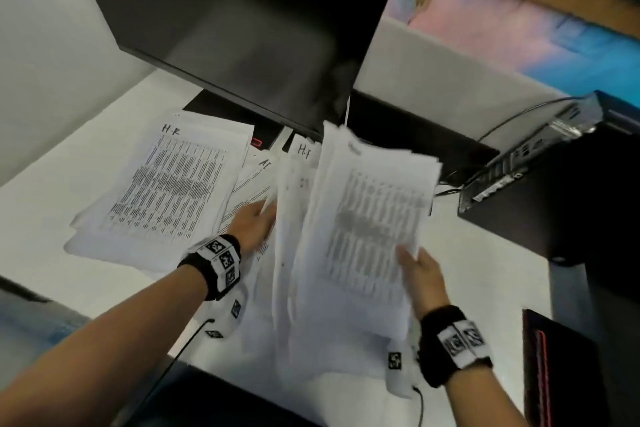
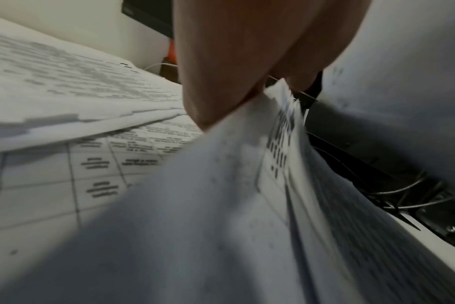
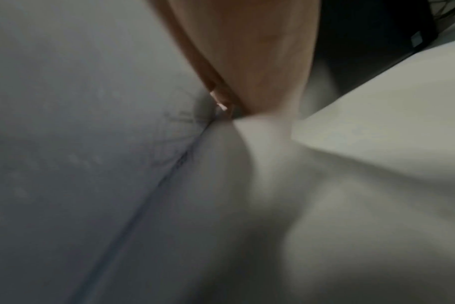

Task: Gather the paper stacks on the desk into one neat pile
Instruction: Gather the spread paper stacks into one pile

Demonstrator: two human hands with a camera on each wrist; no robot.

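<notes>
A thick, fanned stack of printed sheets [image 1: 353,236] stands raised off the white desk [image 1: 45,191], blurred by motion. My right hand [image 1: 420,274] grips its right edge, thumb on the front sheet. My left hand [image 1: 258,218] holds its left edge, fingers tucked behind the sheets [image 2: 247,185]. In the right wrist view the paper [image 3: 91,123] fills the frame below my thumb [image 3: 260,61]. Another stack marked "H.R" [image 1: 166,191] lies flat on the left. More loose pages [image 1: 256,180] lie between and under the two stacks.
A tilted black monitor [image 1: 242,28] hangs over the back of the desk. A black computer case with cables [image 1: 554,177] stands at the right. A dark keyboard edge [image 1: 221,402] lies at the front, and a dark red-trimmed object [image 1: 554,374] sits at the lower right.
</notes>
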